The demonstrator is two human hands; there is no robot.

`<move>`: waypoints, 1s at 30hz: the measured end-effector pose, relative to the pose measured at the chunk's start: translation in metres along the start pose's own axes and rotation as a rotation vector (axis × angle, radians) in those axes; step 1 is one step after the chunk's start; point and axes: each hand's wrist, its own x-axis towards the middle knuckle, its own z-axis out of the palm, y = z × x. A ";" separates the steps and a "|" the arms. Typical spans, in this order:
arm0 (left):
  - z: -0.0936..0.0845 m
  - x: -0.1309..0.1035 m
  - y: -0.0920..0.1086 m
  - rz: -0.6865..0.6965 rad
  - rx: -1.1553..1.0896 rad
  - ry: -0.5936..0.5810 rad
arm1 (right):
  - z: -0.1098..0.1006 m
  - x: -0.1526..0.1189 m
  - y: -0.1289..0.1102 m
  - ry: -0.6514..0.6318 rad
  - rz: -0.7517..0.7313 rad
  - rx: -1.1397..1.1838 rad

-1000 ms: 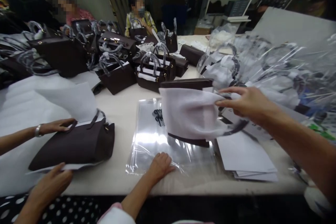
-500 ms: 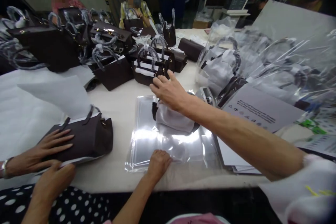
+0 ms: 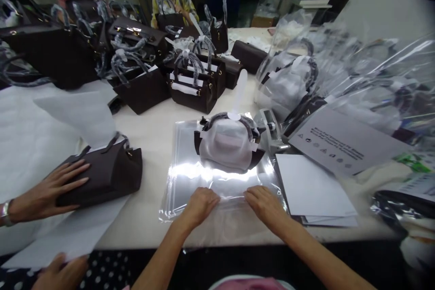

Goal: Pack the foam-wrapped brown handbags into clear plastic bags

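Both my hands are closed at the near edge of a stack of clear plastic bags [image 3: 181, 174], a short way apart. My left hand [image 3: 200, 206] has curled fingers pinching the film. Opposite it, my right hand [image 3: 265, 206] grips the same edge with its fingertips. On the far part of the stack sits a small dark handbag [image 3: 257, 158], upright, its front covered by white wrapping [image 3: 226, 145]. A pale strip [image 3: 240, 90] stands up from behind its wrapped handle.
At left, a co-worker's hand [image 3: 64, 186] rests on a brown handbag [image 3: 118, 167]; their other hand [image 3: 63, 274] holds white paper [image 3: 88, 229]. More brown handbags [image 3: 193, 95] fill the back left. Bagged handbags [image 3: 288, 81] and white cards [image 3: 316, 186] lie right.
The arm reaching across the wrapped handbag is gone from there, and my right hand now grips the plastic's near edge. The co-worker's lower hand has drawn the white paper towards the table's near edge.
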 end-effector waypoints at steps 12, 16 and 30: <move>-0.002 0.009 0.011 -0.097 -0.048 -0.039 | -0.005 -0.007 0.029 -0.176 0.081 0.135; -0.006 0.007 0.012 -0.053 -0.134 -0.086 | 0.002 -0.005 0.037 -0.260 0.059 0.139; 0.008 0.014 0.019 -0.169 -0.237 0.072 | -0.032 0.000 -0.040 -0.007 -0.083 0.240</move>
